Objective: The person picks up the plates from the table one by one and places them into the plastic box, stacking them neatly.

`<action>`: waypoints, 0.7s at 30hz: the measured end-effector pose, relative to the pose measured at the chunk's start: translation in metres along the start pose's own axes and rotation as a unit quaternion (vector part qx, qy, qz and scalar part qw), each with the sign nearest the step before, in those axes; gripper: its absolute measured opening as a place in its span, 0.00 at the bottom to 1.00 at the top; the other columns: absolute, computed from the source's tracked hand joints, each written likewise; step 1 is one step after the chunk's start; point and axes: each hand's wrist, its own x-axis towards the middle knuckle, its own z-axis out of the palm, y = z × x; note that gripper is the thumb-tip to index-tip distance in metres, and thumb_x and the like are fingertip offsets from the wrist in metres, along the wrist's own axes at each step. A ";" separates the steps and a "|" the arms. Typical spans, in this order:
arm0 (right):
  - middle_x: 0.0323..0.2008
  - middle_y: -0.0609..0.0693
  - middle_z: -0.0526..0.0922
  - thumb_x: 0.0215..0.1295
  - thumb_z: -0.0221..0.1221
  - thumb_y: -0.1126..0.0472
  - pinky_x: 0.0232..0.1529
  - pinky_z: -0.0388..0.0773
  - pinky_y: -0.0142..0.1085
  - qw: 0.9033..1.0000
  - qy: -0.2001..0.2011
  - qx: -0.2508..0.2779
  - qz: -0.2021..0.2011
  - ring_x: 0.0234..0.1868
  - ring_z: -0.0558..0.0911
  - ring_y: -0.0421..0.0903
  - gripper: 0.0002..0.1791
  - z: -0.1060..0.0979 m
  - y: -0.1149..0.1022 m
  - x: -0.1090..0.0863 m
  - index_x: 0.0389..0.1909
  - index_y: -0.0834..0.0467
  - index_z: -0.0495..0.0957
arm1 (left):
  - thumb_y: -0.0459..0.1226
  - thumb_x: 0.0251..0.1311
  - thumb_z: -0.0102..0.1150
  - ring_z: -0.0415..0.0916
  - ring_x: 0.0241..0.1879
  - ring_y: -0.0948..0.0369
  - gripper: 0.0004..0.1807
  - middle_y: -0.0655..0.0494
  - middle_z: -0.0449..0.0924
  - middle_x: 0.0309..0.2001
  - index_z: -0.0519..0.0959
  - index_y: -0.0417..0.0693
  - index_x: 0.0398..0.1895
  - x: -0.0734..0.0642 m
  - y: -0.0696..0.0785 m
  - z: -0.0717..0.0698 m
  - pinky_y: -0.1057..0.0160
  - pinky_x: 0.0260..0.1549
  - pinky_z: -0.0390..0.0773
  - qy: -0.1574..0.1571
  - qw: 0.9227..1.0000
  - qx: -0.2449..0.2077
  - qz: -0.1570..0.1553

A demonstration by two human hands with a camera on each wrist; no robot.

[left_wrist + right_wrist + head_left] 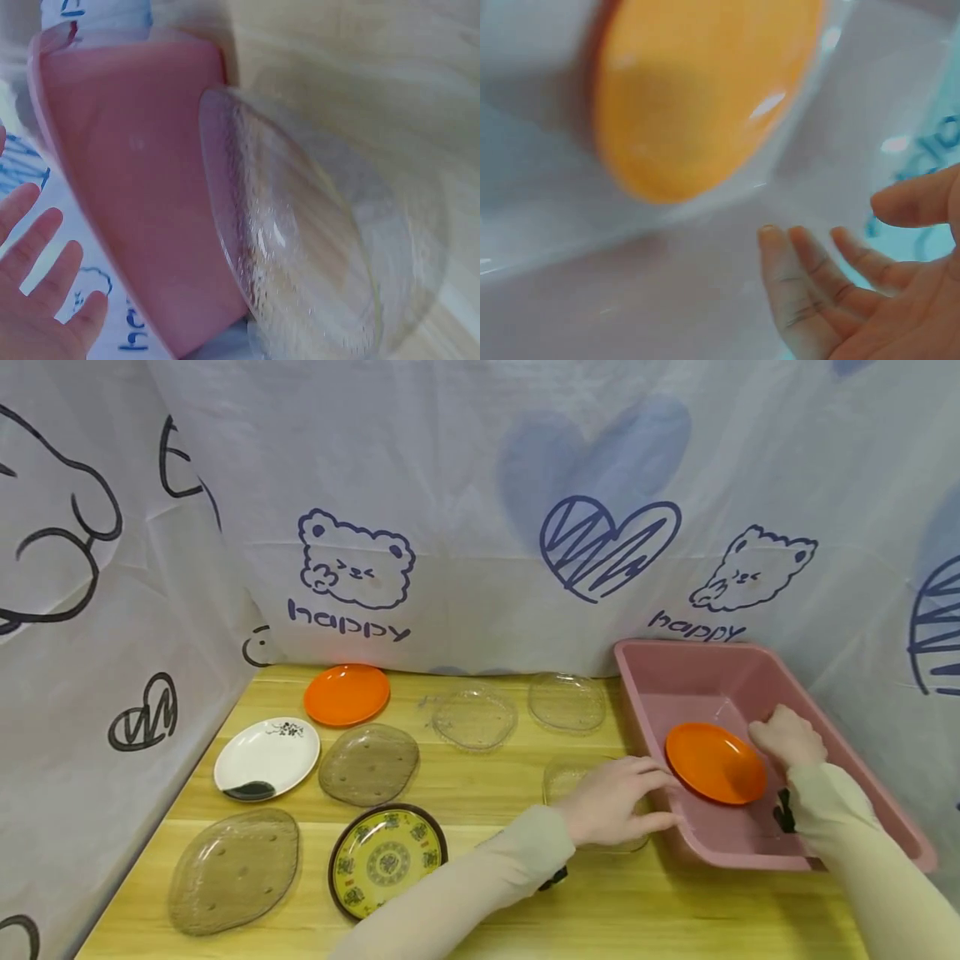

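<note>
An orange plate (712,764) lies inside the pink tub (693,660) on the right. My right hand (789,739) is over the tub just right of that plate; in the right wrist view its fingers (806,285) are loosely bent and hold nothing, apart from the orange plate (705,90). My left hand (618,802) reaches over a transparent square-looking plate (566,777), its fingertips right at the tub's left rim. The left wrist view has its fingers (56,277) spread beside the tub wall (150,187), with the transparent plate (300,232) standing out near it.
On the wooden table (495,802) lie another orange plate (347,695), a white plate (266,756), two brownish transparent plates (369,766) (236,872), a yellow patterned plate (388,862) and two transparent plates (474,717) (567,702). A printed cloth (465,527) hangs behind.
</note>
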 end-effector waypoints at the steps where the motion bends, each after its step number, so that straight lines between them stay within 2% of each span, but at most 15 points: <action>1: 0.35 0.66 0.75 0.64 0.43 0.56 0.30 0.74 0.49 1.000 0.021 0.003 -0.012 0.33 0.76 0.61 0.19 -0.001 -0.005 0.000 0.41 0.69 0.70 | 0.58 0.73 0.48 0.72 0.64 0.67 0.26 0.65 0.75 0.65 0.75 0.59 0.67 -0.002 -0.002 -0.003 0.73 0.69 0.67 0.005 1.000 -0.009 -0.004; 4: 0.52 0.72 0.75 0.70 0.43 0.55 0.43 0.77 0.60 0.996 0.070 0.031 -0.041 0.46 0.77 0.67 0.25 -0.003 -0.027 -0.006 0.57 0.71 0.68 | 0.55 0.74 0.49 0.75 0.60 0.68 0.24 0.63 0.75 0.63 0.74 0.59 0.67 -0.011 -0.010 -0.014 0.74 0.64 0.72 0.012 0.999 -0.039 -0.027; 6: 0.56 0.72 0.75 0.73 0.41 0.54 0.50 0.76 0.63 0.993 0.087 0.057 -0.055 0.50 0.76 0.68 0.27 -0.004 -0.043 -0.012 0.61 0.71 0.67 | 0.53 0.74 0.50 0.78 0.56 0.67 0.23 0.62 0.76 0.63 0.75 0.57 0.66 -0.017 -0.016 -0.019 0.73 0.62 0.74 0.018 0.998 -0.056 -0.039; 8: 0.56 0.71 0.75 0.75 0.41 0.53 0.49 0.77 0.59 0.989 0.102 0.082 -0.075 0.50 0.77 0.66 0.27 -0.004 -0.059 -0.020 0.63 0.69 0.68 | 0.52 0.74 0.51 0.80 0.53 0.66 0.22 0.61 0.76 0.63 0.75 0.56 0.66 -0.023 -0.022 -0.026 0.71 0.61 0.77 0.020 0.996 -0.066 -0.052; 11: 0.52 0.68 0.79 0.77 0.42 0.53 0.40 0.82 0.41 0.978 0.124 0.118 -0.116 0.42 0.81 0.54 0.25 -0.005 -0.082 -0.036 0.62 0.66 0.70 | 0.49 0.73 0.54 0.82 0.53 0.62 0.22 0.58 0.77 0.64 0.75 0.54 0.65 -0.034 -0.033 -0.035 0.67 0.59 0.79 0.023 0.995 -0.071 -0.069; 13: 0.50 0.66 0.81 0.77 0.43 0.54 0.35 0.80 0.27 0.968 0.136 0.149 -0.148 0.38 0.82 0.42 0.23 -0.004 -0.098 -0.048 0.62 0.65 0.70 | 0.48 0.72 0.55 0.82 0.54 0.59 0.22 0.56 0.77 0.64 0.76 0.53 0.64 -0.043 -0.041 -0.041 0.66 0.57 0.80 0.020 0.993 -0.078 -0.084; 15: 0.48 0.65 0.82 0.77 0.45 0.56 0.33 0.77 0.18 0.953 0.152 0.183 -0.186 0.34 0.80 0.33 0.20 -0.001 -0.112 -0.059 0.61 0.64 0.71 | 0.47 0.71 0.57 0.82 0.54 0.58 0.21 0.55 0.78 0.63 0.77 0.51 0.63 -0.053 -0.050 -0.046 0.64 0.54 0.82 0.019 0.992 -0.081 -0.097; 18: 0.46 0.63 0.83 0.76 0.49 0.60 0.36 0.77 0.14 0.927 0.167 0.236 -0.237 0.33 0.80 0.26 0.17 0.006 -0.136 -0.075 0.60 0.64 0.72 | 0.46 0.71 0.58 0.81 0.54 0.55 0.21 0.54 0.79 0.60 0.77 0.49 0.62 -0.072 -0.061 -0.050 0.61 0.54 0.82 0.015 0.988 -0.091 -0.122; 21: 0.42 0.56 0.84 0.76 0.52 0.63 0.38 0.81 0.17 0.905 0.163 0.279 -0.275 0.34 0.81 0.27 0.15 0.016 -0.157 -0.088 0.58 0.65 0.73 | 0.45 0.70 0.59 0.81 0.54 0.54 0.21 0.52 0.79 0.58 0.77 0.48 0.61 -0.093 -0.072 -0.054 0.57 0.54 0.83 0.012 0.985 -0.091 -0.148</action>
